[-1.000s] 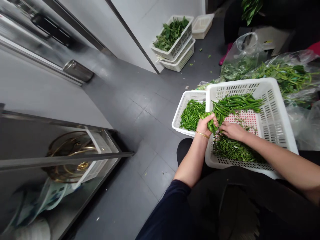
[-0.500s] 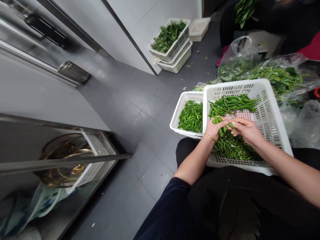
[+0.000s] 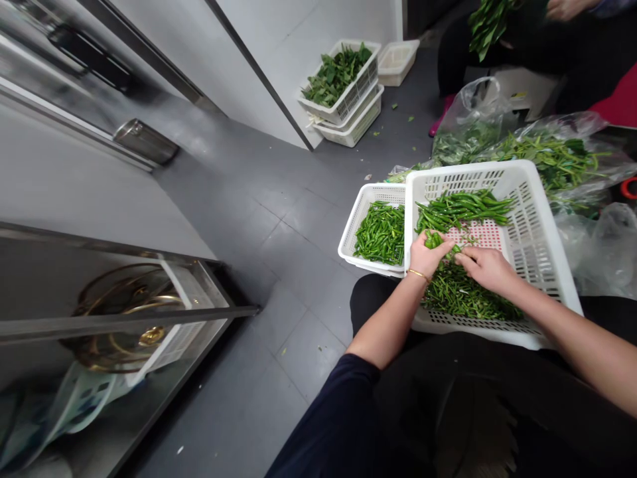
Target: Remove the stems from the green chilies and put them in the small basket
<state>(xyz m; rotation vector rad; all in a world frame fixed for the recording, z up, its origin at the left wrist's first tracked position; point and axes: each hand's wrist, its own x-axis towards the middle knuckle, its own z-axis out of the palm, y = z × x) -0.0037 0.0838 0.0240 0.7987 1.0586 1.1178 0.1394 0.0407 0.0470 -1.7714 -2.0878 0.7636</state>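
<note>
A few green chili peppers (image 3: pixel 434 239) are gripped in my left hand (image 3: pixel 422 257), its fingers curled round them. My right hand (image 3: pixel 490 269) is closed in a pinch at the near end of one of these peppers; its fingertips are partly hidden. Both hands are over a large white slotted basket (image 3: pixel 555 232) resting on my lap. Whole chili peppers (image 3: pixel 468 207) lie along its far side. Under my hands is a heap of thin green pieces (image 3: pixel 468 295), like small chilies or stems. Loose bits lie on the red-dotted bottom between them.
Left of the large basket, a smaller white basket (image 3: pixel 350 226) holds green chilies (image 3: pixel 381 232). Bags of leafy greens (image 3: pixel 557 159) lie beyond. Stacked baskets of leaves (image 3: pixel 338 73) stand by the wall. Another person's hand (image 3: pixel 567 8) shows at upper right. A metal shelf (image 3: pixel 199 315) is at left.
My right hand has drawn slightly back and its fingers have closed into a tighter pinch. More loose bits show on the basket bottom. The other person's hand has come into view.
</note>
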